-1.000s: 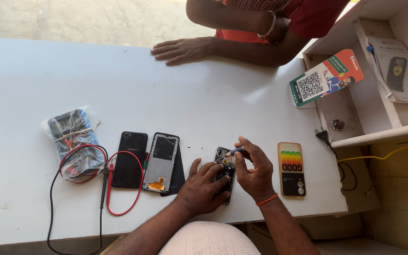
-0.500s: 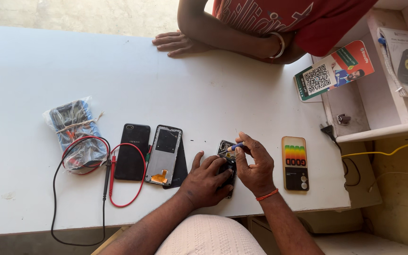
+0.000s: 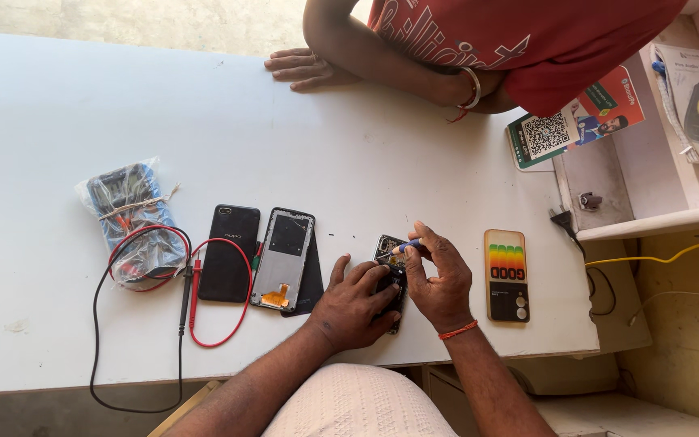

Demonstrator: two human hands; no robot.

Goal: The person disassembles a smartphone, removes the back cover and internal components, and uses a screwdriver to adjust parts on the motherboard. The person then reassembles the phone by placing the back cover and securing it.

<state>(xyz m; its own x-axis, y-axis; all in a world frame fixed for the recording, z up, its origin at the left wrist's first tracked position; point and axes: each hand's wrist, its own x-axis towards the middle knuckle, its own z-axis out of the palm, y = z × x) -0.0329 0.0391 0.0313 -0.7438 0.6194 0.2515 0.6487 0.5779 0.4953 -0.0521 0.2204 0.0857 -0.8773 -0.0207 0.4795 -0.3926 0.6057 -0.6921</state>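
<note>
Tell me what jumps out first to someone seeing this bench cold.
Near the front edge of the white table, the left hand steadies an opened phone while the right hand works a small blue screwdriver into it. To their right lies a bright rainbow-striped phone case; to the left, red and black probe leads loop from a bagged multimeter. Another person in a red shirt leans on the far edge.

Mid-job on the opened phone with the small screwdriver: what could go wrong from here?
The screwdriver in the right hand works inside the opened phone, steadied only by the left hand; a slip may scratch the board. The phone lies close to the table edge, so loosened screws might roll off.
</note>
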